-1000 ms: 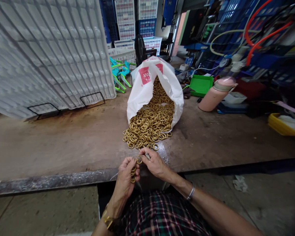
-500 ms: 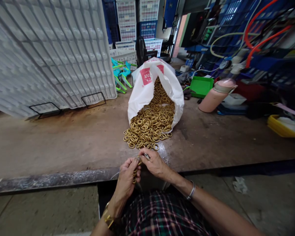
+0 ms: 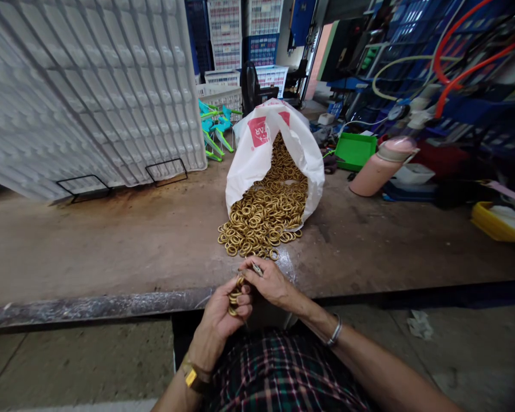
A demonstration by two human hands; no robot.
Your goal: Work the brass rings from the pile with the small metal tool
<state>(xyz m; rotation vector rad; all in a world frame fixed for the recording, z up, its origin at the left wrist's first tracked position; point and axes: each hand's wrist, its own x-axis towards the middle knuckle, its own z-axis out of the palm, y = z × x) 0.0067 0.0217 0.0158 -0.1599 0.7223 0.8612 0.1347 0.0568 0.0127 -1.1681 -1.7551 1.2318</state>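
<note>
The left hand [image 3: 223,312] is cupping a cluster of gold-coloured rings [image 3: 233,302], and the right hand [image 3: 274,284] is meeting it just above the front edge of the worktop [image 3: 124,254].

The left fingers are curling around the cluster; the right hand is closing on a small metal piece [image 3: 258,269], its fingertips reaching the uppermost rings, though whether they are gripping one I cannot tell. More rings are lying in a heap [image 3: 261,220], spilling from the mouth of a white bag [image 3: 246,169] just beyond. Singly, they are looking light, stiff and hardly fragile, but their smooth, rounded surfaces are probably inviting slips; a thumb-and-finger pinch across one rim is seeming surest, with a curled palm containing the others.
</note>
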